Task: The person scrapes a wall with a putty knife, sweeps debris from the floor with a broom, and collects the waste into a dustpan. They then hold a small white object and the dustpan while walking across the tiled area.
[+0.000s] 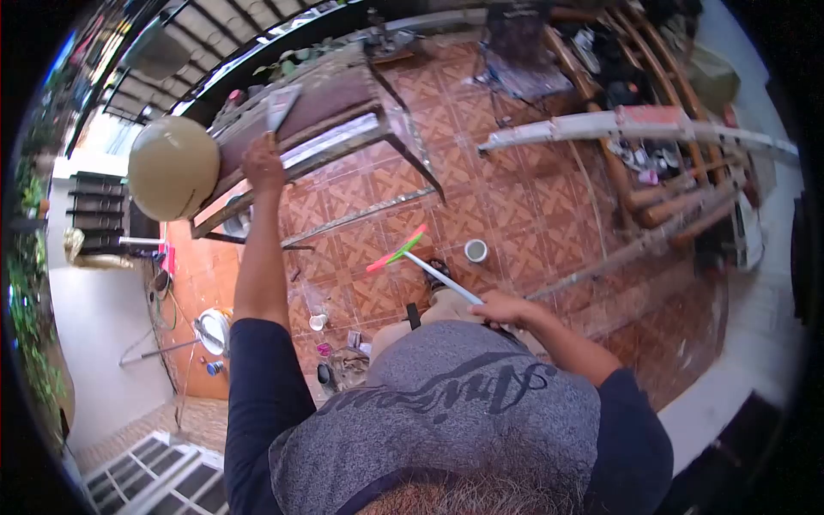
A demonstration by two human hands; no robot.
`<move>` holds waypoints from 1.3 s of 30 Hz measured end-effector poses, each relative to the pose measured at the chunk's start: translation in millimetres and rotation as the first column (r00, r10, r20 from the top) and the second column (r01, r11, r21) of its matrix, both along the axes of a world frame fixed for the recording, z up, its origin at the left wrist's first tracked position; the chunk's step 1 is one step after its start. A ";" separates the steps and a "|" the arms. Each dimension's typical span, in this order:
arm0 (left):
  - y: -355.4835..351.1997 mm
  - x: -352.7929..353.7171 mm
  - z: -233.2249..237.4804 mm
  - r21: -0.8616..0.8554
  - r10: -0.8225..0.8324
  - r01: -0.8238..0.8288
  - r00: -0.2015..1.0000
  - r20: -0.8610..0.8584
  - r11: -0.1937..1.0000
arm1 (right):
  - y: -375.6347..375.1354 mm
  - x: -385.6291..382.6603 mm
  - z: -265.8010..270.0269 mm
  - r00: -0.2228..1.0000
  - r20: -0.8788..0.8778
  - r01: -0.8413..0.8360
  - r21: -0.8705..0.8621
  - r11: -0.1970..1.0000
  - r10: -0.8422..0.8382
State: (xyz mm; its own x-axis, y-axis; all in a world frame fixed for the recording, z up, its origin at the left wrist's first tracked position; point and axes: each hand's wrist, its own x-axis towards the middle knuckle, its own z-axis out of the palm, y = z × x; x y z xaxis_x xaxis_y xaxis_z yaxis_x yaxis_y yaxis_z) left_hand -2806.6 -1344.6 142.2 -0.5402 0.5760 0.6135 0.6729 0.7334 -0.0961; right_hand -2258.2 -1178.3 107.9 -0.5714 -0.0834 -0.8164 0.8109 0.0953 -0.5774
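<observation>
Head view, looking down past a grey printed shirt [446,403] onto a patterned terracotta tile floor [515,197]. Left hand [262,163] raised at arm's length, fingers curled tight round the lower end of a flat metal scraper [281,105], blade pointing up and away from the knuckles, lying against the edge of a worn wooden table [343,94]. Right hand [508,307] low and close to the body, fingers closed in a fist round the near end of a long-handled tool [429,273]; white shaft running out from the fist over the floor, ending well clear of the fingers in a slim cross-piece, half green, half pink. Just beside that cross-piece, on the tiles, a small round tin [476,251], pale grey inside, contents too small to tell. Near the left upper arm, a white cup [318,322] and a round white basin [212,330] on the floor, contents likewise unclear. Beside the left wrist, a cream globe [174,167].
</observation>
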 end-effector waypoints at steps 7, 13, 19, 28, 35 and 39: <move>-6.1 51.4 15.5 0.346 -0.043 0.083 0.992 -0.123 0.935 | 9.4 -32.5 9.5 0.999 0.033 -0.022 -0.136 0.990 0.027; -146.2 199.5 -62.6 -0.185 -0.257 0.429 0.778 0.574 0.884 | -7.2 -92.7 20.4 0.980 0.122 -0.152 -0.068 0.986 0.159; -330.1 392.1 -131.6 -0.212 0.266 -0.401 0.083 0.960 0.891 | -58.6 -179.1 33.8 0.944 0.147 -0.283 -0.093 0.955 0.294; -540.9 593.5 -235.9 -0.568 0.386 -0.823 -0.525 0.759 -0.004 | -238.5 -325.4 87.3 0.905 0.295 -0.240 -0.238 0.941 0.305; -544.5 503.9 -253.2 -0.292 0.086 -0.956 -0.289 0.953 0.019 | -363.3 -387.6 97.0 0.899 0.278 -0.274 -0.248 0.929 0.339; -553.4 440.2 -244.6 -0.230 0.063 -0.951 -0.222 0.973 0.207 | -398.8 -416.0 101.4 0.901 0.255 -0.295 -0.236 0.926 0.352</move>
State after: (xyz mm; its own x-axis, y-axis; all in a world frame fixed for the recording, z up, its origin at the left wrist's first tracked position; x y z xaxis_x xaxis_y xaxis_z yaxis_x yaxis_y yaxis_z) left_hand -2366.4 -1898.0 -102.4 -0.5605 -0.5136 -0.6496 -0.8258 0.2882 0.4847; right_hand -2674.2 -1577.1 209.3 -0.2292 -0.3903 -0.8917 0.8866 0.2945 -0.3567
